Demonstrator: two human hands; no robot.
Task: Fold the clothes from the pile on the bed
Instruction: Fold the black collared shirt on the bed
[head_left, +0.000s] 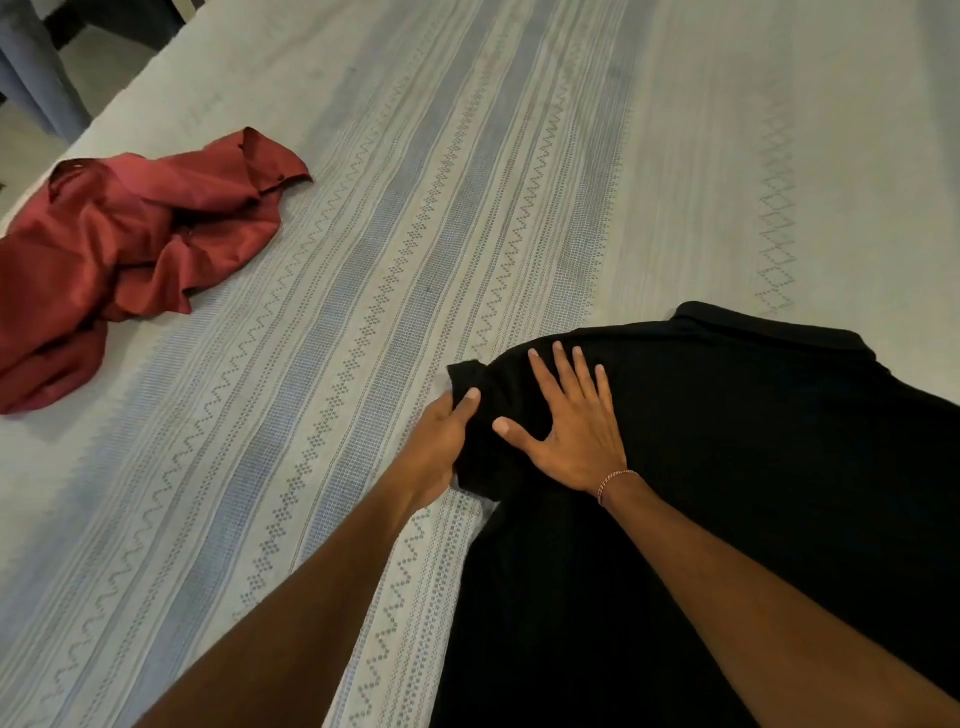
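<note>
Left hand (441, 441) pinches the black cotton polo shirt's (727, 467) sleeve; right hand (571, 421) presses flat, fingers spread. Best fold the sleeve inward, smoothing creases.

The black shirt (727, 467) is soft, dull cloth. The red shirt (130, 234), far left, is smooth cloth with a little shine. The bed sheet (415, 208) is woven cloth with bumpy patterns.

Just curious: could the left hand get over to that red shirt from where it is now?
Probably yes: bare bedspread lies between the left hand and the red shirt, though it grips the black shirt's sleeve now.
</note>
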